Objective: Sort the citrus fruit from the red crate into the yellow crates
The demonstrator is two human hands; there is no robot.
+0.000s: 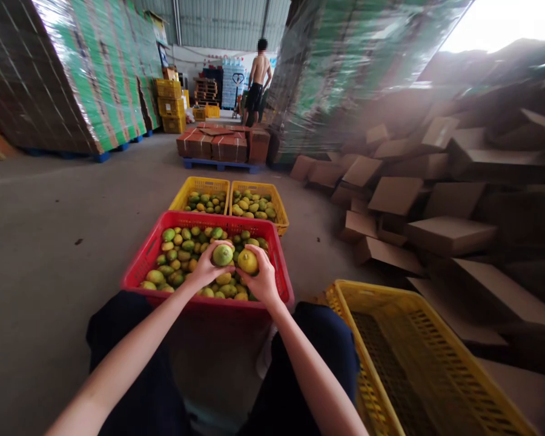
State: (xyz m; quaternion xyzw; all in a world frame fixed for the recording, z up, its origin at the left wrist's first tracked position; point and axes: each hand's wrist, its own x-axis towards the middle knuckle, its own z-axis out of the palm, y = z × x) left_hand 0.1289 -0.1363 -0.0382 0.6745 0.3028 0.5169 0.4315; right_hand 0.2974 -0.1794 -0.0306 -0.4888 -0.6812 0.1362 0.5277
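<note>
Over a red crate [131, 277] full of green and yellow lemons, both my hands are raised side by side. My left hand [205, 266] is wrapped round a green lemon [222, 255], its stem end facing me. A yellow lemon [247, 261] sits in the grasp of my right hand [264, 275], close beside the green one. Many loose lemons [177, 257] fill the crate below, between my knees. Parts of the fingers are hidden behind the two fruits.
Two yellow crates [281, 209] of lemons stand just beyond the red one. At my right is a large yellow crate [367, 363], with a heap of cardboard boxes [449, 236] past it. Wrapped pallet stacks [104, 79] flank the aisle, where a person [257, 75] stands behind a low pallet of boxes [229, 147].
</note>
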